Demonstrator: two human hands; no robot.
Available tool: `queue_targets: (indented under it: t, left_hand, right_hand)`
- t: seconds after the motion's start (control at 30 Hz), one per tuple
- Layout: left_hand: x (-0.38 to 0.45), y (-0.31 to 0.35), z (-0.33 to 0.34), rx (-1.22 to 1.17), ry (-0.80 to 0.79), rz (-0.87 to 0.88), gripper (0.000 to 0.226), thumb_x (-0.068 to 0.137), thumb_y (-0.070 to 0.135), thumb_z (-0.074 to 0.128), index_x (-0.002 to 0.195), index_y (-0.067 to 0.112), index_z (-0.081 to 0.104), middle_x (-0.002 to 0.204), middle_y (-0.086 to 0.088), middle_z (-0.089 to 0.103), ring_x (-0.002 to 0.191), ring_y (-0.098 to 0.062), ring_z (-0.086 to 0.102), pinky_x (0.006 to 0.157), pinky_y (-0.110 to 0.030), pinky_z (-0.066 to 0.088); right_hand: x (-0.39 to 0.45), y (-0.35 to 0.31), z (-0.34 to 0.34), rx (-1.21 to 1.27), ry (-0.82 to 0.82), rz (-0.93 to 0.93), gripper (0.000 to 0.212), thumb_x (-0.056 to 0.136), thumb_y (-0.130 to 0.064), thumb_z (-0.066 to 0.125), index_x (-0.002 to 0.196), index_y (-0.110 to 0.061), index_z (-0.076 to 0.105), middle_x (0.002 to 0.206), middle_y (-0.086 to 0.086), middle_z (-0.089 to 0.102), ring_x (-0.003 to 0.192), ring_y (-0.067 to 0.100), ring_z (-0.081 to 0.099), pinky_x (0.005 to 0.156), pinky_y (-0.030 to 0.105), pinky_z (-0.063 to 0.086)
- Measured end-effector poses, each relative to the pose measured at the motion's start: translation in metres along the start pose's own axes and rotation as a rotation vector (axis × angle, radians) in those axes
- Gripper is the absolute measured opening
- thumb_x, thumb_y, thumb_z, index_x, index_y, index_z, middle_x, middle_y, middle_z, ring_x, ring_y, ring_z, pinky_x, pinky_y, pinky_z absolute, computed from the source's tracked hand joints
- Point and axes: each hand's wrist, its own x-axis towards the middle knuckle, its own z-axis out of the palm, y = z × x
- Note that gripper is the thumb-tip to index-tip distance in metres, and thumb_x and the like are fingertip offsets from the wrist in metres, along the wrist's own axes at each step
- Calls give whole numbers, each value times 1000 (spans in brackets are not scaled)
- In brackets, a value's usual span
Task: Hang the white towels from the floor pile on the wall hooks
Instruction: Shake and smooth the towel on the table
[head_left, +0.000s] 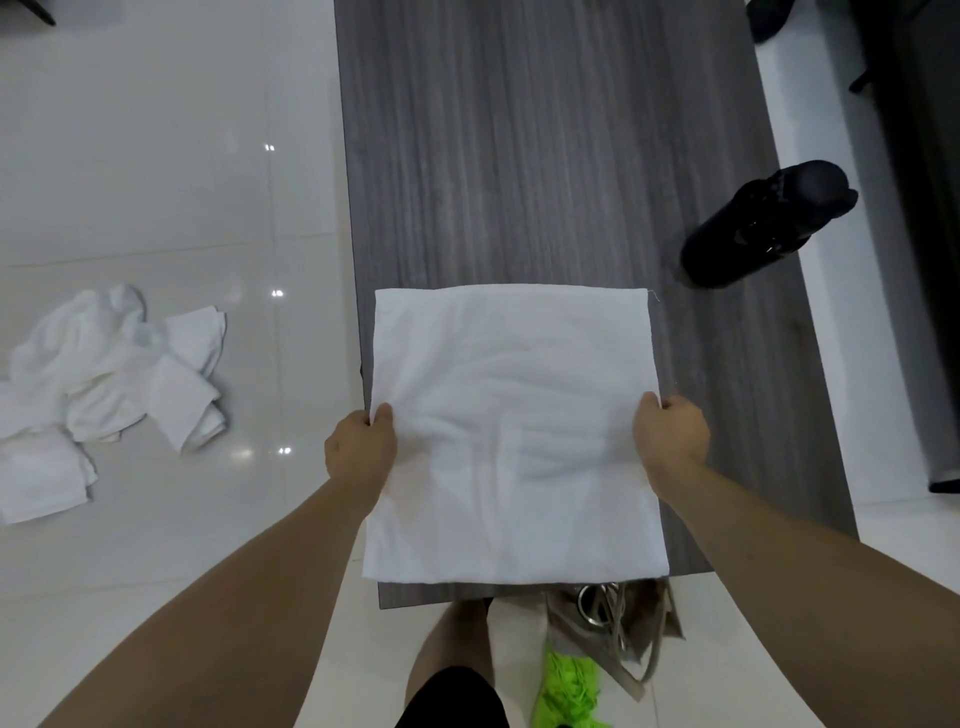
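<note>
A white towel (514, 431) lies spread flat and square on the near end of a grey wood-grain table (545, 156). My left hand (361, 449) pinches the towel's left edge at about mid-height. On the opposite side, my right hand (672, 434) grips the right edge the same way. A pile of several crumpled white towels (104, 389) sits on the glossy white tile floor (156, 156) to the left of the table. No wall hooks are in view.
A black bottle-like object (769, 221) lies at the table's right edge. Below the table's near edge are a beige bag with metal rings (613, 629), something bright green (569, 691) and my leg. Dark furniture stands at the far right.
</note>
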Motion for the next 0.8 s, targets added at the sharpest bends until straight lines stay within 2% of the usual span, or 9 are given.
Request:
queue_targets:
  t: [0.07, 0.13, 0.2, 0.3, 0.5, 0.6, 0.67, 0.73, 0.8]
  left_hand:
    - [-3, -4, 1, -22, -33, -5, 51, 97, 52, 43, 90, 3, 56, 93, -8, 59, 90, -27, 54, 77, -36, 43]
    - [-8, -12, 2, -42, -73, -17, 56, 93, 60, 47, 99, 6, 60, 100, -7, 60, 96, -27, 56, 84, -39, 47]
    - [-15, -25, 2, -30, -84, -23, 60, 90, 62, 50, 107, 6, 62, 102, -7, 61, 100, -29, 57, 87, -40, 49]
    - [-34, -47, 2, -3, -83, -47, 51, 92, 55, 53, 96, 5, 61, 92, -7, 59, 92, -29, 57, 75, -35, 44]
    - [-74, -85, 7, 9, -55, -119, 38, 93, 40, 55, 98, 3, 64, 96, -10, 63, 90, -29, 58, 74, -33, 42]
    - [-87, -105, 10, 5, -21, -198, 37, 87, 41, 55, 97, 7, 65, 102, -12, 62, 90, -31, 59, 80, -37, 50]
    - [-93, -118, 11, 1, -18, -246, 34, 84, 40, 56, 89, 7, 64, 97, -13, 61, 89, -32, 59, 83, -41, 53]
    - [-101, -126, 10, -103, -47, -284, 29, 85, 34, 61, 84, 5, 63, 89, -13, 63, 82, -31, 63, 79, -40, 57]
    - [-109, -133, 6, -206, -49, -328, 25, 85, 26, 64, 80, 2, 63, 83, -15, 67, 72, -30, 67, 66, -30, 55]
  right_hand:
    - [-3, 6, -3, 5, -57, -9, 34, 95, -37, 51, 93, -4, 61, 96, 14, 64, 88, 33, 59, 67, 32, 46]
    - [-8, 13, -9, 24, -93, -7, 36, 92, -44, 56, 89, -8, 57, 92, 9, 61, 80, 27, 55, 60, 29, 40]
    - [-14, 25, -14, 8, -94, -4, 42, 90, -49, 57, 93, -7, 60, 92, 9, 63, 82, 26, 58, 66, 32, 45]
    - [-27, 50, -21, -77, -98, -16, 45, 89, -54, 58, 101, -11, 64, 97, 9, 64, 93, 29, 61, 79, 40, 52]
    - [-70, 102, -24, -109, -126, 15, 37, 88, -45, 67, 99, -11, 60, 94, 6, 61, 90, 27, 56, 74, 33, 45]
    - [-86, 125, -21, -92, -104, 45, 35, 84, -43, 69, 92, -9, 66, 91, 10, 68, 91, 33, 63, 79, 38, 52]
    - [-94, 135, -21, -95, -115, 39, 33, 84, -42, 68, 87, -9, 70, 90, 12, 71, 89, 34, 64, 80, 38, 53]
    - [-100, 141, -22, -58, -127, 42, 30, 84, -40, 69, 75, -11, 69, 84, 13, 71, 88, 35, 64, 79, 38, 53]
    - [-105, 145, -24, 32, -127, 91, 29, 80, -33, 71, 64, -12, 62, 75, 13, 68, 83, 38, 65, 76, 42, 54]
